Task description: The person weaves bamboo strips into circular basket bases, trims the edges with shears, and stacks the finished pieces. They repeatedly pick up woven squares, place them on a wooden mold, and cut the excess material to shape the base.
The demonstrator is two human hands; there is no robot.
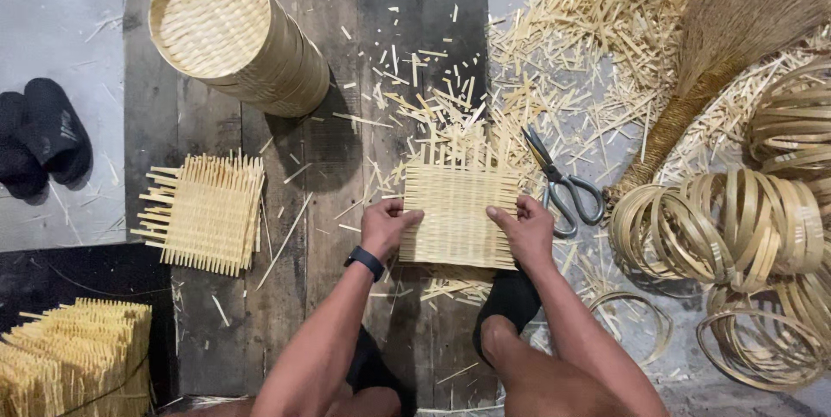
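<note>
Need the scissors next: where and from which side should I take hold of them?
Grip the scissors by the grey handle loops, the end nearer the right hand. They lie flat beside the woven mat, blades pointing away up-left, so coming from the near side, over the loops, probably keeps fingers off the blades.

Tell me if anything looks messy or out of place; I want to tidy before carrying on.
Bamboo offcuts are strewn over the floor beyond the woven mat that both hands hold. The scissors lie open among them, right beside the right hand. Nothing looks damaged.
</note>
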